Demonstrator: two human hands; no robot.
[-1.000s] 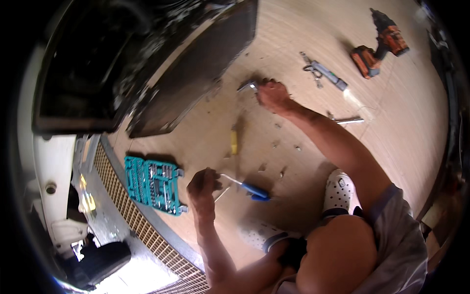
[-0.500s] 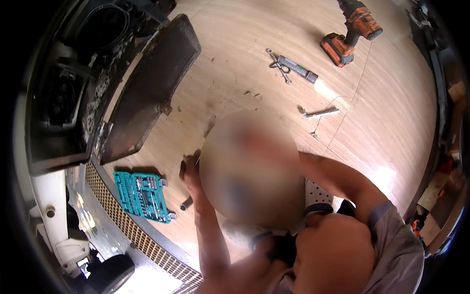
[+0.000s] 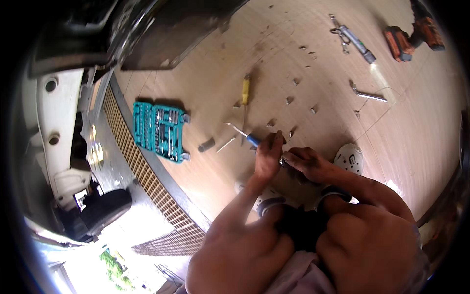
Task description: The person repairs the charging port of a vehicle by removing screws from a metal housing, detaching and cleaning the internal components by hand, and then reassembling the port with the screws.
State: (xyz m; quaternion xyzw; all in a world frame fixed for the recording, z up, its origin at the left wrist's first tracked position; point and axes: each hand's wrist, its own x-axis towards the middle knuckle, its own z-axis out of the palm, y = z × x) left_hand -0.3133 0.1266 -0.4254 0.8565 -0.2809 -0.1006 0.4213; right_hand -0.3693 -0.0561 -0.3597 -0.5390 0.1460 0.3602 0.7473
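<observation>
My two hands meet above the floor, just in front of my white shoes. My left hand (image 3: 268, 159) is closed around the blue handle of a hooked pick (image 3: 253, 140), whose thin bent metal tip points away to the left. Fingers bent, my right hand (image 3: 307, 162) grips a small dark metal part (image 3: 282, 161) right beside the left hand; its shape is mostly hidden. Beyond the hands lie a yellow-handled screwdriver (image 3: 246, 89), a thin pale stick (image 3: 226, 144) and a short dark grey tube (image 3: 206, 145).
Left is an open teal socket set (image 3: 160, 134), beside a floor grating (image 3: 142, 159) and vehicle parts. Far right lie a flashlight (image 3: 358, 44), wrenches (image 3: 339, 34), an angled socket wrench (image 3: 369, 95) and a cordless drill (image 3: 423, 32). Several crumbs of debris (image 3: 288, 101) dot the floor.
My view has shifted, so the socket set sits higher and the drill further right. My left hand has come in to the right hand. A round blur earlier hid much of both hands.
</observation>
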